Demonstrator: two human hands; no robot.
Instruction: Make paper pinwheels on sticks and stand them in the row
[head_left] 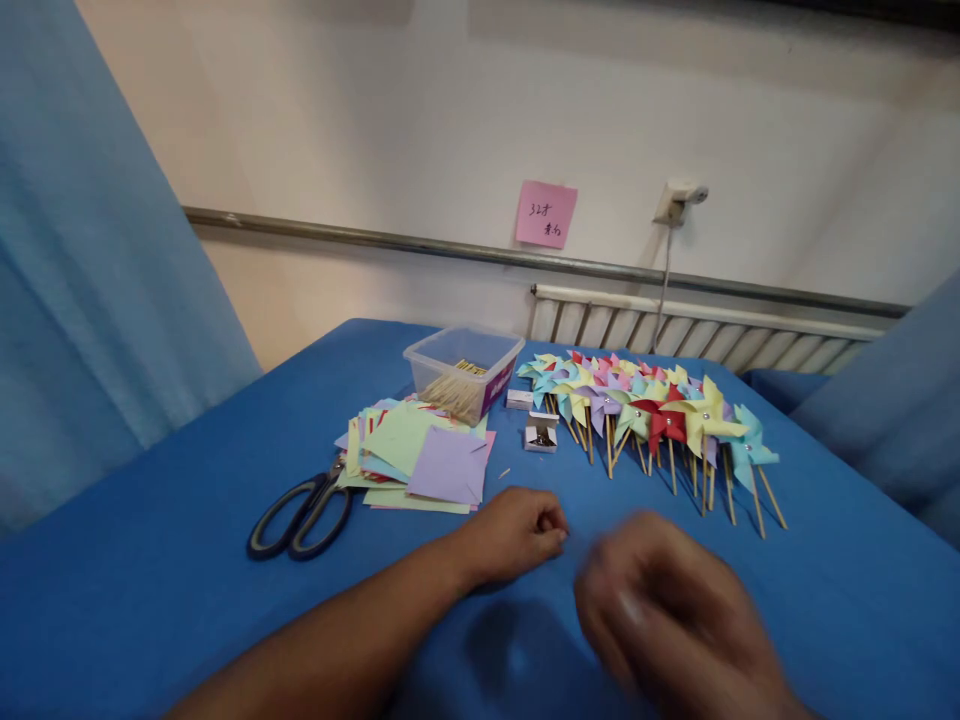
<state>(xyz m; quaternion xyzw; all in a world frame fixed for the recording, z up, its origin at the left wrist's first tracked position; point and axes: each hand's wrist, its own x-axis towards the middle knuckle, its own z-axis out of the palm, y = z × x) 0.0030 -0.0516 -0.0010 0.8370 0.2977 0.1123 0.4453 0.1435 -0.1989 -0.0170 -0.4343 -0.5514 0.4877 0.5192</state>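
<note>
Left hand (517, 532) rests on the blue-covered counter (150, 620), its grip curled closed, fingertips pinched together; whether they hold anything cannot be told. Right hand (660, 610), just beside it, is blurred, so its grip cannot be told. Beyond the left hand lie the cut paper squares (420, 455); beyond the right, the finished pinwheels (652, 410).

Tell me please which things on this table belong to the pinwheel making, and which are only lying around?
Belong to the work:
paper squares
scissors
box of wooden sticks
small open box
finished pinwheels
left hand, closed near the paper
right hand, blurred

Only lying about:
pink note on the wall
wall plug
radiator
</note>
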